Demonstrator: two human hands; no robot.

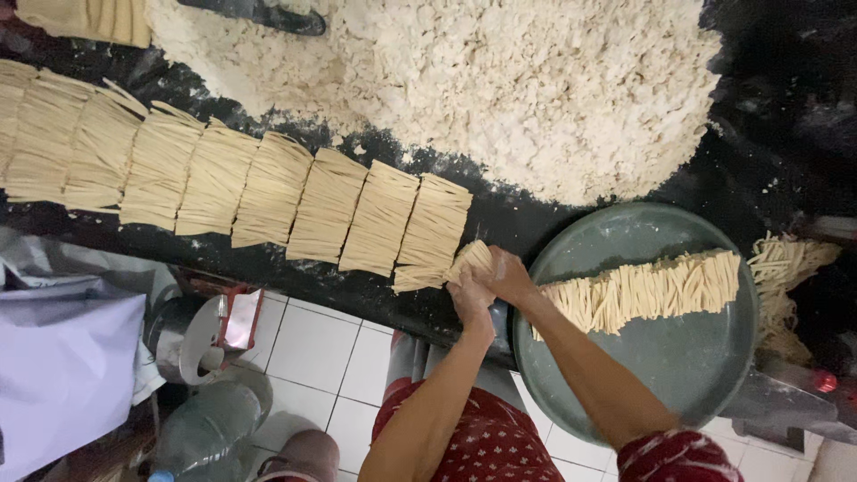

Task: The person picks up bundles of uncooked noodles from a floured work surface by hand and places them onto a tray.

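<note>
My left hand (470, 302) and my right hand (507, 275) meet at the front edge of a black counter (500, 219). Together they hold a small bundle of pale cut dough strips (471, 259). The bundle touches the right end of a long row of similar strip bundles (268, 189) laid side by side along the counter. Just to the right, a round grey tray (661, 357) carries a line of loose cut strips (647, 290); my right forearm crosses over its left rim.
A big heap of crumbly pale dough (464, 80) fills the back of the counter. More loose strips (786, 268) lie right of the tray. Below the counter are white floor tiles (321, 357), a metal pot (183, 339), a plastic jug (201, 433) and a pale cloth (62, 366).
</note>
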